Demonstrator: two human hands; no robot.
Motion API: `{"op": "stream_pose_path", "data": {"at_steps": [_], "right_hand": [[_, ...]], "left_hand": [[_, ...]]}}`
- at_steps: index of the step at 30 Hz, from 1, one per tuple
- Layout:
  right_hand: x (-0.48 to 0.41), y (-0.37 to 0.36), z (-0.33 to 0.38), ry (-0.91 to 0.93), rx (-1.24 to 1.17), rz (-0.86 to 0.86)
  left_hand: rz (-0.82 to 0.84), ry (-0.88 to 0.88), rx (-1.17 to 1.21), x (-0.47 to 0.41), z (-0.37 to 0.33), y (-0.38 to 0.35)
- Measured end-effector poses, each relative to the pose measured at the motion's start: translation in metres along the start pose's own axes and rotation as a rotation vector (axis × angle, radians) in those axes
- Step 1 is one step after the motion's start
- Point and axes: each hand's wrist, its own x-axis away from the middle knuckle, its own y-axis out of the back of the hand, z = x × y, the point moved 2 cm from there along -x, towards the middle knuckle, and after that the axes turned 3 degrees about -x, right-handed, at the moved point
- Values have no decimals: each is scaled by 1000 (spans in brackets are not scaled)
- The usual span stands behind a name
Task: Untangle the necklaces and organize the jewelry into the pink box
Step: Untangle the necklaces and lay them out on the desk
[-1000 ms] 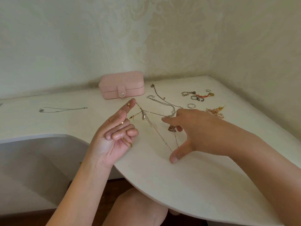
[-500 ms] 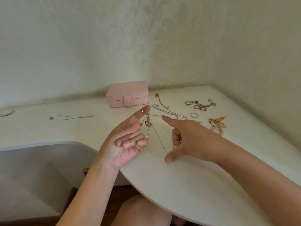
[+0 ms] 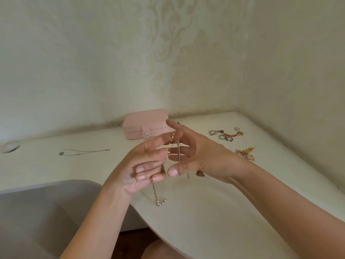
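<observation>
My two hands are raised together above the white table point(image 3: 214, 212), with the tangled necklaces point(image 3: 174, 146) strung between them. My left hand point(image 3: 141, 165) curls its lower fingers round a gold chain, whose beaded end point(image 3: 158, 200) hangs down to the table. My right hand point(image 3: 197, 156) is spread, and a thin silver chain runs across it from the fingers down to the thumb. A heart pendant point(image 3: 200, 173) lies under the right wrist. The pink box point(image 3: 143, 124) stands shut against the back wall, just behind my hands.
A single silver necklace point(image 3: 82, 151) lies stretched out at the left. Rings and a bracelet point(image 3: 225, 135) sit at the back right, and an amber-coloured piece point(image 3: 246, 153) lies nearer. A round hole point(image 3: 9, 147) is at the far left. The table edge curves in at the front left.
Both hands rose off the table and came together, lifting the tangled chains. My right hand, earlier pressing chains on the table, now holds them stretched in the air. The camera tilted up.
</observation>
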Motion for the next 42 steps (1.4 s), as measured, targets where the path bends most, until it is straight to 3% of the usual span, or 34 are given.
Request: {"op": "stream_pose_path", "data": {"at_steps": [10, 19, 23, 30, 38, 42], "right_hand": [[-12, 0, -4, 62, 99, -105], [-9, 5, 0, 137, 252, -244], [-6, -1, 3, 135, 340, -195], [-5, 2, 4, 190, 111, -88], [-5, 10, 2, 154, 112, 11], [-4, 11, 6, 165, 142, -9]], "left_hand": [[-120, -103, 62, 5, 15, 17], [19, -163, 257, 0, 29, 22], [20, -179, 248, 2, 28, 22], [-72, -190, 282, 5, 28, 21], [-122, -179, 327, 3, 28, 16], [-444, -169, 134, -4, 34, 17]]}}
